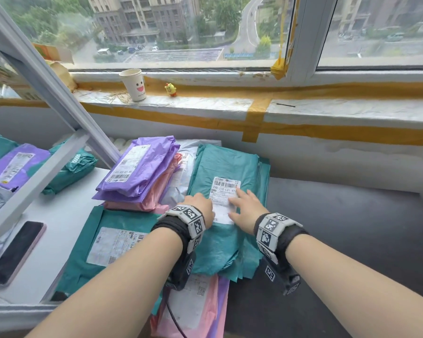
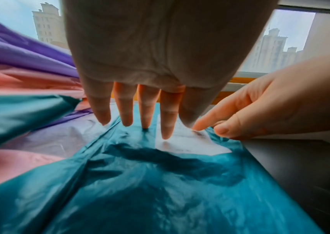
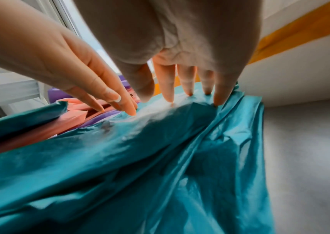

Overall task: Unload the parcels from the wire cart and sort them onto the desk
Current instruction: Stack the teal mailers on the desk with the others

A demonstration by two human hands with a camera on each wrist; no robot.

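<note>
A teal parcel [image 1: 227,167] with a white shipping label [image 1: 224,191] lies on top of a stack on the desk [image 1: 352,228]. Both hands press flat on it with straight fingers. My left hand [image 1: 198,203] touches the label's left side, its fingertips [image 2: 167,136] on the plastic. My right hand [image 1: 247,206] rests on the label's right side, its fingertips [image 3: 169,99] spread on the teal bag [image 3: 160,158]. To the left sit a purple parcel [image 1: 137,167] over a pink one [image 1: 142,198], and another teal parcel [image 1: 112,240] lies in front.
A white metal rack frame [image 1: 47,79] stands at left, with purple and teal parcels [image 1: 15,164] on its shelf. A phone [image 1: 17,252] lies on the white surface. A paper cup [image 1: 133,84] and a small yellow toy [image 1: 171,89] sit on the windowsill. Pink and purple parcels [image 1: 198,308] lie near me.
</note>
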